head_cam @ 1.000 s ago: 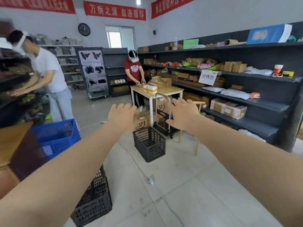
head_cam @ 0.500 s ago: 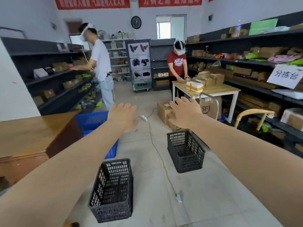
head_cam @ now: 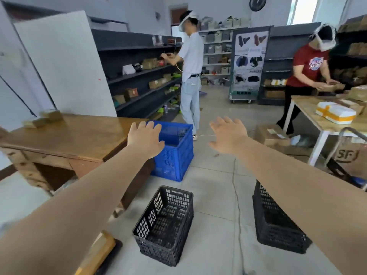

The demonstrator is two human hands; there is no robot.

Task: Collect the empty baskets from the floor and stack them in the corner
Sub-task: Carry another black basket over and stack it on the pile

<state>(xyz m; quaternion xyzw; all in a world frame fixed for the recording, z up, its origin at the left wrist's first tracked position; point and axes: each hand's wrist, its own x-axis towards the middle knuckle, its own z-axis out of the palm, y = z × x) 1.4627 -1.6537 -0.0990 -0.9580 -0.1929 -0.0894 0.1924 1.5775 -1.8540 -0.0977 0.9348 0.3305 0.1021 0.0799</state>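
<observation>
Baskets on the floor number three: two black ones and one blue. One black basket (head_cam: 165, 225) stands upright at about 6 o'clock, empty, its mesh bottom showing. A second black basket (head_cam: 276, 225) sits to its right at about 5 o'clock, well apart from the first and partly hidden behind the right forearm, so its inside cannot be fully seen. The blue basket (head_cam: 174, 149) stands farther off at about 12 o'clock, just beside the end of the wooden worktop (head_cam: 65, 137); what can be seen of its inside looks empty. Both arms reach forward above the floor. The left hand (head_cam: 146, 138) is seen from the back, its fingers (head_cam: 148, 126) stretched out and lightly spread, holding nothing; it overlaps the near-left rim of the blue basket in view, but whether it touches that rim cannot be told. The right hand (head_cam: 228, 136) is likewise flat and spread wide, thumb out to the side, holding nothing and in mid-air over bare floor. Two small blocks rest on the worktop at about 10 o'clock. Two other people are in the room: one at 12 o'clock facing the dark shelves, one at 2 o'clock bent over a light worktop (head_cam: 309, 114) that carries a white and orange box (head_cam: 335, 115).
</observation>
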